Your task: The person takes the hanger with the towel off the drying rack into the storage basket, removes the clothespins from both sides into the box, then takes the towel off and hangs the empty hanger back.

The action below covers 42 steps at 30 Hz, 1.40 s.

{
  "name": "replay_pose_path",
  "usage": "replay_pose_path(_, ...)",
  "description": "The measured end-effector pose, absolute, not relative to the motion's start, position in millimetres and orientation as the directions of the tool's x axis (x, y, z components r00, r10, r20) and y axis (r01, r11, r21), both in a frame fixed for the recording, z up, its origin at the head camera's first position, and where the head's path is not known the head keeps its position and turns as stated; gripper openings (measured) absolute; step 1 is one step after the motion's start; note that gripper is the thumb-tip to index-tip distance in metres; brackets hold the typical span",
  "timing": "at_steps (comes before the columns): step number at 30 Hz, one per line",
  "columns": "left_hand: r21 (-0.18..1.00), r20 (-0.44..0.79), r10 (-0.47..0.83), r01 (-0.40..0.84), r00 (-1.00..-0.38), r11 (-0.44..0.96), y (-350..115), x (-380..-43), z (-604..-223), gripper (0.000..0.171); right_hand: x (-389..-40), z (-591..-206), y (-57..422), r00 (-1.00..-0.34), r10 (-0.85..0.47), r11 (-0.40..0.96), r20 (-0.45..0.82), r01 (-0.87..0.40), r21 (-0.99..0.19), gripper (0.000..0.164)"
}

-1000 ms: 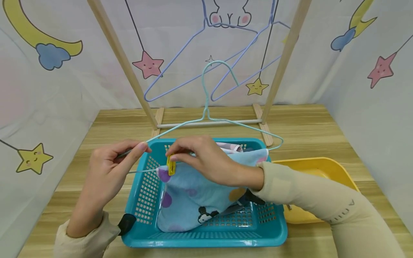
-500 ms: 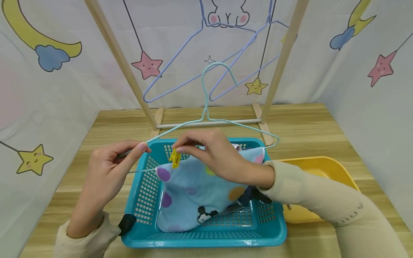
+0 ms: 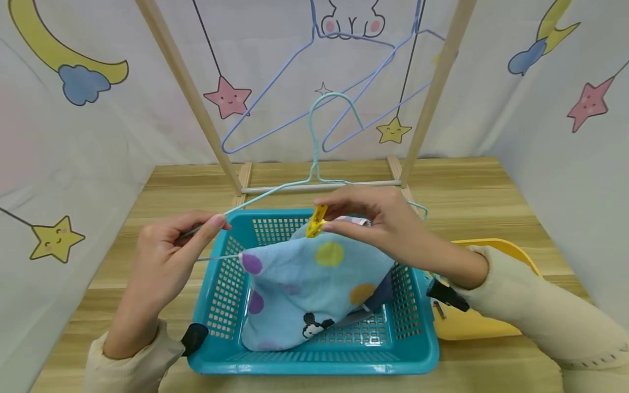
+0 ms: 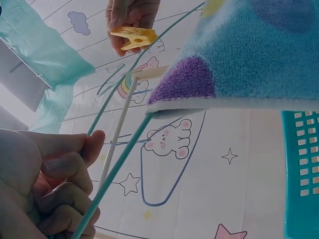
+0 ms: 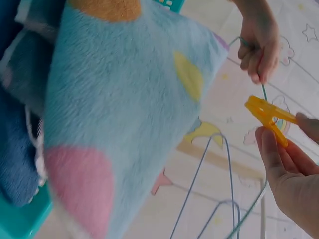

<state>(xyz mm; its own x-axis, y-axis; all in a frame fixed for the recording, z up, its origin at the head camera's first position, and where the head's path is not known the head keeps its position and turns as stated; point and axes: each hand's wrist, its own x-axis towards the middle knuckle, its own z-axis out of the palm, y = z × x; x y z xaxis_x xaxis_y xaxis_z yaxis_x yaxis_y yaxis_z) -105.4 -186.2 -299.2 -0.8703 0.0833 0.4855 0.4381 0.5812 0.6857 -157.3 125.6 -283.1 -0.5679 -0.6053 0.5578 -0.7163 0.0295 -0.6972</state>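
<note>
My left hand (image 3: pixel 164 262) grips the left end of a mint-green clothes hanger (image 3: pixel 315 155), curled round its wires in the left wrist view. A light blue towel (image 3: pixel 290 300) with coloured spots is draped over the hanger's lower bar and hangs into the basket. Between thumb and fingers, my right hand (image 3: pixel 403 234) pinches a yellow clothespin (image 3: pixel 316 222) at the towel's upper edge in the head view. The clothespin (image 4: pixel 144 37) looks apart from the towel in both wrist views. My right hand hides part of the hanger's right side.
The teal basket (image 3: pixel 314 369) also holds darker cloth (image 3: pixel 380 295) beneath the towel. A yellow tray (image 3: pixel 472 322) stands to its right, partly behind my sleeve. Behind, a wooden rack (image 3: pixel 444 71) bears blue-violet hangers (image 3: pixel 267 90). White printed curtains close off the back and sides.
My right hand has carried the clothespin from the towel's left corner rightward to around its middle. That left corner now shows no clothespin. The left hand stays on the hanger.
</note>
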Motion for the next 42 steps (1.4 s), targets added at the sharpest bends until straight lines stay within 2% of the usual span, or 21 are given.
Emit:
replay_pose_path(4,0.686,0.487,0.082,0.439,-0.869,0.58,-187.4,-105.8,-299.2,0.015,-157.2,-283.1,147.9,-0.587,-0.581,0.046,0.564,-0.716,-0.697,0.038)
replay_pose_path(15,0.707,0.471,0.054,0.413,-0.881,0.573,-188.5,-107.2,-301.7,0.013,-154.2,-303.3,217.2,-0.75,-0.383,0.057,0.54,-0.602,-0.796,0.039)
replay_pose_path(19,0.708,0.468,0.05,0.408,-0.882,0.577,-188.7,-107.1,-301.6,0.013,-153.3,-312.6,236.1,-0.784,-0.34,0.047,0.519,-0.565,-0.824,0.04)
replay_pose_path(24,0.705,0.473,0.052,0.413,-0.88,0.576,-189.2,-106.2,-301.2,0.014,-149.9,-323.1,254.9,-0.816,-0.311,0.102,0.488,-0.539,-0.836,0.04)
replay_pose_path(28,0.707,0.471,0.049,0.41,-0.881,0.576,-189.9,-105.7,-301.0,0.014,-147.0,-332.0,267.6,-0.831,-0.321,0.251,0.454,-0.537,-0.805,0.035)
replay_pose_path(34,0.702,0.477,0.042,0.41,-0.878,0.582,-190.6,-104.6,-301.3,0.014,-140.9,-346.5,280.4,-0.87,-0.287,0.568,0.401,-0.492,-0.66,0.029)
replay_pose_path(37,0.701,0.483,0.036,0.411,-0.875,0.583,-191.1,-104.0,-301.7,0.014,-141.0,-352.5,286.4,-0.893,-0.263,0.612,0.365,-0.446,-0.653,0.028)
replay_pose_path(42,0.703,0.489,0.03,0.415,-0.872,0.578,-191.4,-103.5,-302.1,0.014,-143.9,-353.6,287.6,-0.909,-0.244,0.594,0.339,-0.416,-0.689,0.026)
